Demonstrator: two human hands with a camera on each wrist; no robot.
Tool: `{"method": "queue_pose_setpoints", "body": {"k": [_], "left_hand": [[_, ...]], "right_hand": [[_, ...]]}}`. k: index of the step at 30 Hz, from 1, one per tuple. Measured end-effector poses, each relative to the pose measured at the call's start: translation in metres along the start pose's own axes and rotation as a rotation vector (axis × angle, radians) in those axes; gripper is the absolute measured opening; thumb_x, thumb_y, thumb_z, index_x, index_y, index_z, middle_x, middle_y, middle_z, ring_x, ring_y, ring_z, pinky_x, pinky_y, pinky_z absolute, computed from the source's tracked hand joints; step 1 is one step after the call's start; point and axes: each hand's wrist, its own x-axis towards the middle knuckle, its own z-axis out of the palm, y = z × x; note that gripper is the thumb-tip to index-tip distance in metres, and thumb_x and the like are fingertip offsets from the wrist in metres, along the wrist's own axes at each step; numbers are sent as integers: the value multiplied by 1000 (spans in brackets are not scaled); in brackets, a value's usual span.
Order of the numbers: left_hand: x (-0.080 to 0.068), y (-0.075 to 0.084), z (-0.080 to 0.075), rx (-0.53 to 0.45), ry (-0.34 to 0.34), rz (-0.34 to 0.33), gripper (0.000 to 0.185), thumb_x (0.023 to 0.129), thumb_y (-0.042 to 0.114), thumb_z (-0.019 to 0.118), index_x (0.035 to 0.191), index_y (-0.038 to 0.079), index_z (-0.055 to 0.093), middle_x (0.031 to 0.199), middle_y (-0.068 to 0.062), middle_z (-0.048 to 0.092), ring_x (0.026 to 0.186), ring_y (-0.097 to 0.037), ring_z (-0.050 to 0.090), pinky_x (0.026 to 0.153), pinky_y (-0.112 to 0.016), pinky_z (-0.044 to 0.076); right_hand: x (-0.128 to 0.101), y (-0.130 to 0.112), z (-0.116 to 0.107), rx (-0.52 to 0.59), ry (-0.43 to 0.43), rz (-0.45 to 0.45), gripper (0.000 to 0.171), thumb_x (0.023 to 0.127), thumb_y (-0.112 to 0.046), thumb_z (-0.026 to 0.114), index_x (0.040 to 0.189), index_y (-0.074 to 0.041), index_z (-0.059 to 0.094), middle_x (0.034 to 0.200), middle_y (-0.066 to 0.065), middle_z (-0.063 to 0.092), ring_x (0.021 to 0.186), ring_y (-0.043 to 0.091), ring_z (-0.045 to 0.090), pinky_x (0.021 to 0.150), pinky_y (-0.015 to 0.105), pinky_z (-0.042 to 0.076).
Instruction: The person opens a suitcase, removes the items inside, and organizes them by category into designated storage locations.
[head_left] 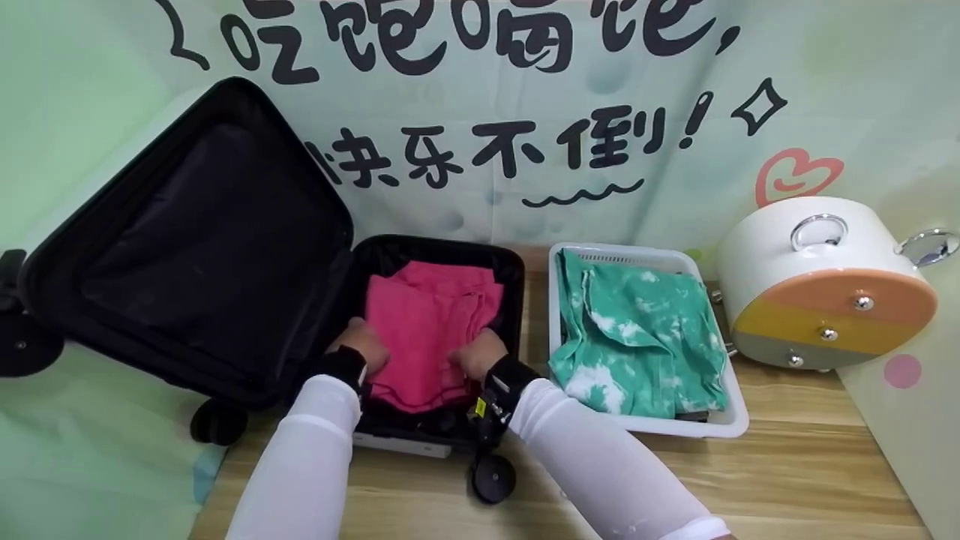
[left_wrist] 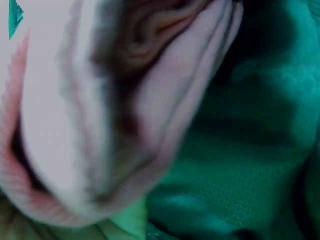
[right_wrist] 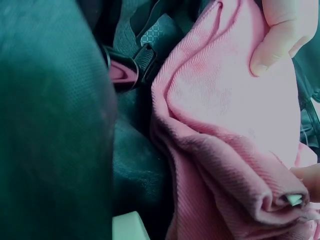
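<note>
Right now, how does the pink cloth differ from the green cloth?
The pink cloth is plain; the green cloth is mottled with white. The pink cloth lies in the open suitcase; the green cloth lies in the white basket. The left hand and right hand hold the pink cloth; nothing touches the green cloth. Both are folded.

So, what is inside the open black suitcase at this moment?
Inside the suitcase lies a folded pink cloth, gripped by the left hand and right hand. A strap buckle shows beside it. Whatever lies beneath the cloth is covered.
</note>
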Motion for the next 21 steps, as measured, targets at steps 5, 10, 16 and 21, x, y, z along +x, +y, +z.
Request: {"method": "queue_pose_setpoints", "body": {"k": [5, 10, 16, 21], "left_hand": [[-6, 6, 0, -45, 18, 6, 65, 90, 8, 59, 140, -20, 29, 135, -34, 55, 113, -40, 62, 101, -48, 53], [-10, 12, -2, -112, 56, 14, 67, 92, 9, 58, 144, -17, 26, 135, -35, 56, 109, -40, 62, 99, -49, 52], [-18, 21, -4, -161, 120, 25, 68, 94, 14, 56, 150, -13, 27, 137, -32, 59, 120, -41, 60, 104, -51, 49], [-25, 30, -6, -178, 166, 57, 64, 95, 16, 56, 147, -11, 31, 135, -31, 60, 121, -41, 61, 106, -52, 48]], "right_hand": [[-4, -1, -4, 164, 26, -11, 72, 78, -2, 76, 144, 11, 52, 129, 23, 68, 120, 34, 63, 104, 41, 53], [-7, -4, -11, 321, 12, -39, 86, 78, 4, 71, 158, 7, 40, 147, 24, 59, 133, 36, 57, 112, 43, 48], [-12, -8, -24, 397, 4, -68, 88, 81, 5, 68, 163, 3, 35, 156, 23, 51, 141, 35, 50, 117, 41, 42], [-18, -10, -38, 409, 4, -109, 85, 83, 4, 66, 163, 1, 37, 157, 22, 51, 142, 34, 49, 118, 42, 41]]}}
